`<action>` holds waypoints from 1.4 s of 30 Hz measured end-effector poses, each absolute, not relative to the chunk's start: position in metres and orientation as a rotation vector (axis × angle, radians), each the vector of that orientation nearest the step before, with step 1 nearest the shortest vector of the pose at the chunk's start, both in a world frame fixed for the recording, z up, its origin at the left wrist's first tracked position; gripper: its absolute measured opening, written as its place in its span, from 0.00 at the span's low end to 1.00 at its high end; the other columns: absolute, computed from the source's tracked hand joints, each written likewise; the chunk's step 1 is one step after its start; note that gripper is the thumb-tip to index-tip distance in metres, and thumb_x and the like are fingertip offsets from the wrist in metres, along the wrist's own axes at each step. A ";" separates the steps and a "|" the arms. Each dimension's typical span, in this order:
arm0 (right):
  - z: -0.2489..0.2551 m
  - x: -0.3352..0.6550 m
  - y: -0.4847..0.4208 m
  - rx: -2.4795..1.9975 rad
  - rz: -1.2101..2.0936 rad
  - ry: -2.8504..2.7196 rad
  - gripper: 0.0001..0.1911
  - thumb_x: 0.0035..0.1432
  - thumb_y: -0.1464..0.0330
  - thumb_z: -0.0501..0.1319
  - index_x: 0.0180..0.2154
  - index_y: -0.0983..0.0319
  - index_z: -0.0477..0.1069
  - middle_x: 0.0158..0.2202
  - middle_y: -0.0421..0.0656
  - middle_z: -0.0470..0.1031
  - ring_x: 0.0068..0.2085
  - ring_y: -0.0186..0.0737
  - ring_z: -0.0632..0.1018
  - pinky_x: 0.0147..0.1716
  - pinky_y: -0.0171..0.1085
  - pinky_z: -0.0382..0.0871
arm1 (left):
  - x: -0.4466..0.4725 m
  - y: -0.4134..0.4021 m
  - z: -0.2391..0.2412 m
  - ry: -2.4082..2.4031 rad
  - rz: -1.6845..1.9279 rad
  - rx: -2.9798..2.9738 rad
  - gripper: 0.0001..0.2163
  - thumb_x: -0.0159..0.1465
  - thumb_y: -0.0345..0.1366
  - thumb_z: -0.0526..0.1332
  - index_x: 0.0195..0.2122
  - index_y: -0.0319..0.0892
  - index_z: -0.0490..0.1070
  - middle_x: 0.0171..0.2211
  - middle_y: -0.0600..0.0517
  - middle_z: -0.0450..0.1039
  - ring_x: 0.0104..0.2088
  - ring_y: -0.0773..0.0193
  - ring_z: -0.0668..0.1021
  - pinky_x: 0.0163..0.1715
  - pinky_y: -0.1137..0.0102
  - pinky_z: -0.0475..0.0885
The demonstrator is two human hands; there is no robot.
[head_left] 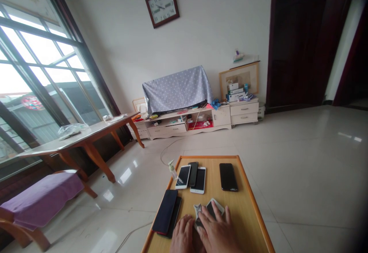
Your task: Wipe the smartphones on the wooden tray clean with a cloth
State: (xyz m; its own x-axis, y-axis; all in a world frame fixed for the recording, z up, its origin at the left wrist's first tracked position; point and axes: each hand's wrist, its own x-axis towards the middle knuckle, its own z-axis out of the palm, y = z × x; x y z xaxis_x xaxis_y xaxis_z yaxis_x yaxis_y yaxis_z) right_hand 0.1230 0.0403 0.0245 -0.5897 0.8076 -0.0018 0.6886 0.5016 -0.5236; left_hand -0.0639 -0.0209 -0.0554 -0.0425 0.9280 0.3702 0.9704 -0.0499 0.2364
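Note:
A white-framed phone (219, 206) lies at an angle on the small wooden table (214, 168), partly hidden by my right hand (217, 230). That hand's fingers are spread and stretched across the phone, its left fingertips touching a small crumpled grey-white cloth (197, 207). Just left of it, my left hand (183, 230) rests low with fingers bent and pressed together; what they hold, if anything, is hidden. Beside my left hand, a dark phone (166, 209) overlaps another black phone (176, 218).
Toward the table's far end are two white phones (183, 176) (199, 182), a dark phone (193, 170) and a clear pump bottle (172, 170). A black phone (228, 177) lies at right. Beyond stand a white TV cabinet (222, 117), a long table (94, 132) and a purple-covered chair (46, 199).

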 end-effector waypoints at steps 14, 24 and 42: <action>0.019 0.120 0.035 -1.161 0.799 -2.568 0.27 0.69 0.51 0.48 0.67 0.44 0.60 0.69 0.37 0.59 0.72 0.65 0.51 0.64 0.75 0.31 | -0.072 -0.022 -0.047 -2.184 -0.562 -2.186 0.22 0.57 0.37 0.63 0.55 0.46 0.73 0.56 0.45 0.76 0.58 0.52 0.76 0.59 0.59 0.73; 0.034 0.126 0.037 -1.288 0.636 -2.556 0.26 0.70 0.51 0.46 0.64 0.45 0.65 0.68 0.37 0.61 0.72 0.64 0.51 0.64 0.76 0.34 | -0.060 -0.027 -0.036 -2.267 -0.548 -2.139 0.27 0.56 0.45 0.65 0.56 0.43 0.73 0.59 0.42 0.73 0.61 0.47 0.72 0.63 0.54 0.68; 0.023 0.131 0.022 -1.200 0.729 -2.645 0.26 0.69 0.50 0.48 0.64 0.43 0.65 0.68 0.36 0.60 0.72 0.63 0.51 0.65 0.75 0.35 | -0.055 -0.032 -0.023 -2.338 -0.540 -2.160 0.29 0.52 0.38 0.65 0.57 0.43 0.72 0.60 0.43 0.72 0.62 0.48 0.72 0.64 0.54 0.67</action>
State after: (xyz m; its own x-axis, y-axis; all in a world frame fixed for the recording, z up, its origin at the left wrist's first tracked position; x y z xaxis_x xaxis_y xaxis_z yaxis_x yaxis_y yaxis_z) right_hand 0.1310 0.0216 0.0227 -0.6699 0.7397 -0.0643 0.6681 0.5627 -0.4868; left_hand -0.0547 -0.0323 -0.0227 -0.1029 0.9817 0.1605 0.9525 0.0507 0.3002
